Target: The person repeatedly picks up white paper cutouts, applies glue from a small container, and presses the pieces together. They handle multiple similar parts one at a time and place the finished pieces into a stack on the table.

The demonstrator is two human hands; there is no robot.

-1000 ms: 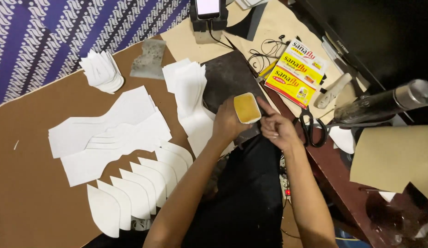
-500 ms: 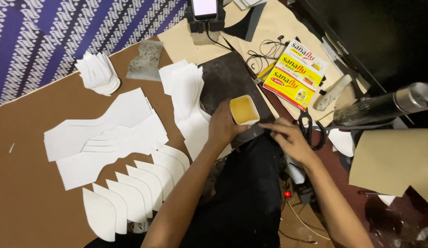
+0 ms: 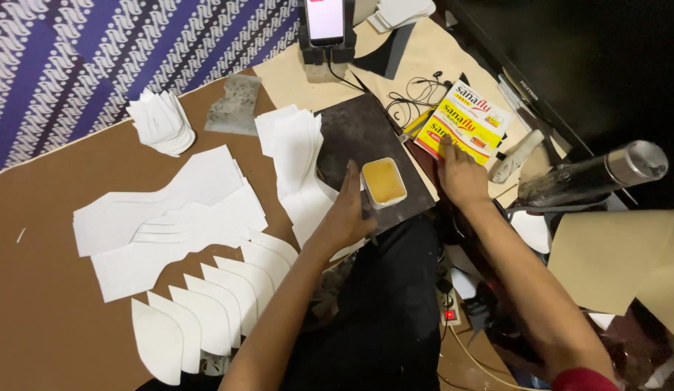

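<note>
Our left hand (image 3: 349, 217), fingers curled, steadies the small open tub (image 3: 383, 182) of yellow paste, light but spillable, best gripped by its sides, while our right hand (image 3: 460, 170) lies spread on the yellow box (image 3: 469, 123).

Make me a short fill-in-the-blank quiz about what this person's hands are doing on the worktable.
1. The left hand rests beside a small white tub filled with ____-coloured paste.
2. The right hand lies on the yellow and ____ packets.
3. The tub sits on a dark ____.
4. The fanned paper cutouts are ____ in colour.

Missing words: yellow; red; slab; white
</note>
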